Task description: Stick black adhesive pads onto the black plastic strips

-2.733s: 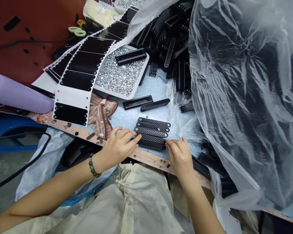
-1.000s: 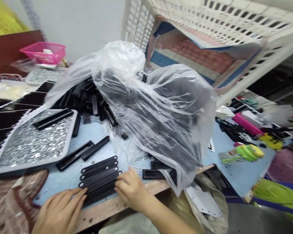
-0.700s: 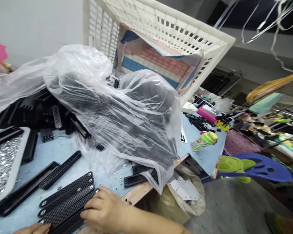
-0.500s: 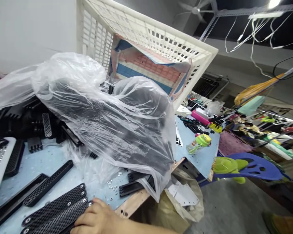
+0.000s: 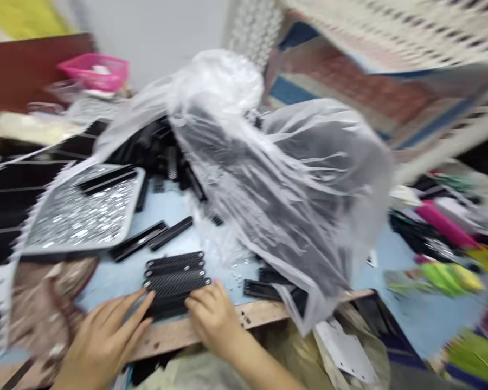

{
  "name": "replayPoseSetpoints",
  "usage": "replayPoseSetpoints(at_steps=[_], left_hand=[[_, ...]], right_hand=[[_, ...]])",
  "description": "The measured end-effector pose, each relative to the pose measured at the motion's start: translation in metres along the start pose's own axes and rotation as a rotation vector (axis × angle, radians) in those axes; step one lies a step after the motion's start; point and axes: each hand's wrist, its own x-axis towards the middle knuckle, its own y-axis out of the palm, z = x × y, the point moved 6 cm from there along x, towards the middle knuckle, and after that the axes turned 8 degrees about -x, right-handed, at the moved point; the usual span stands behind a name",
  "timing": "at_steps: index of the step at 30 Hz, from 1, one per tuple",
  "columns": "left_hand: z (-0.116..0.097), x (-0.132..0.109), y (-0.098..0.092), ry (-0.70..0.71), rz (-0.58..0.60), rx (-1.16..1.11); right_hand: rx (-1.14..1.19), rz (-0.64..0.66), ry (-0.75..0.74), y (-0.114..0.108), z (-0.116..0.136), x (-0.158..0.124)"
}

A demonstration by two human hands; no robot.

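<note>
The view is from the head camera and is motion-blurred throughout. At the back stand a pale wall (image 5: 158, 32) and a dark red board (image 5: 24, 59) carrying a pink basket (image 5: 93, 70). A white plastic crate (image 5: 390, 27) sits tilted at upper right, with a striped, patterned sheet (image 5: 341, 86) inside it. A large clear plastic bag (image 5: 276, 179) lies over a heap of black parts and occupies the centre of the light blue tabletop (image 5: 171, 211).

To the left of the bag is a white-rimmed tray (image 5: 77, 250) filled with small silver rings. Two black bars (image 5: 109, 180) rest on the tray. Two more black bars (image 5: 140, 241) lie on the tabletop just below it. Black sheets with scalloped edges (image 5: 20, 216) lie at far left, and a brown patterned cloth (image 5: 44, 303) lies beside the left hand. Small loose rings (image 5: 238, 271) are scattered just beside the bag's lower edge.

The stack of black mesh strips (image 5: 174, 284) lies flat on the tabletop, close to its wooden front edge (image 5: 166, 338). It lies between the two hands. The left hand (image 5: 106, 338) is at the stack's left end, with its fingers (image 5: 134, 300) extended and their tips at the strips. The right hand (image 5: 213, 319) is at the right end, with its fingers (image 5: 199, 303) slightly curved against the strips. Neither hand is clenched, and neither is gripping a strip.
</note>
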Motion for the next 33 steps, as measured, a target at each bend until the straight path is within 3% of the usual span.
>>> replayPoseSetpoints(at_steps=[2, 5, 9, 16, 20, 23, 26, 29, 33], left_hand=[[-0.003, 0.002, 0.0, -0.066, 0.121, 0.073], [-0.003, 0.003, 0.001, -0.162, 0.199, 0.075], [-0.007, 0.006, -0.002, -0.237, 0.185, 0.033], [-0.013, 0.001, 0.0, -0.315, 0.203, 0.037], [-0.014, 0.0, 0.002, -0.403, 0.199, -0.041], [-0.011, 0.001, -0.003, -0.46, 0.168, -0.116], [0.004, 0.0, -0.014, -0.509, 0.127, -0.136], [0.032, -0.004, -0.028, -0.581, 0.088, -0.047], [0.067, -0.008, -0.035, -0.629, 0.162, 0.165]], right_hand=[[0.033, 0.043, 0.011, -0.003, -0.001, 0.003], [0.064, 0.044, 0.0, -0.006, 0.0, 0.009], [0.091, 0.044, -0.058, -0.005, 0.012, 0.022], [0.069, 0.181, -0.127, 0.014, 0.03, 0.035], [0.1, 0.198, -0.116, 0.014, 0.025, 0.034], [0.132, 0.135, -0.063, 0.007, 0.009, 0.041], [0.061, 0.089, 0.016, 0.005, -0.011, 0.053], [-0.035, 0.165, -0.006, 0.016, -0.02, 0.065], [-0.052, 0.226, -0.032, 0.025, -0.021, 0.072]])
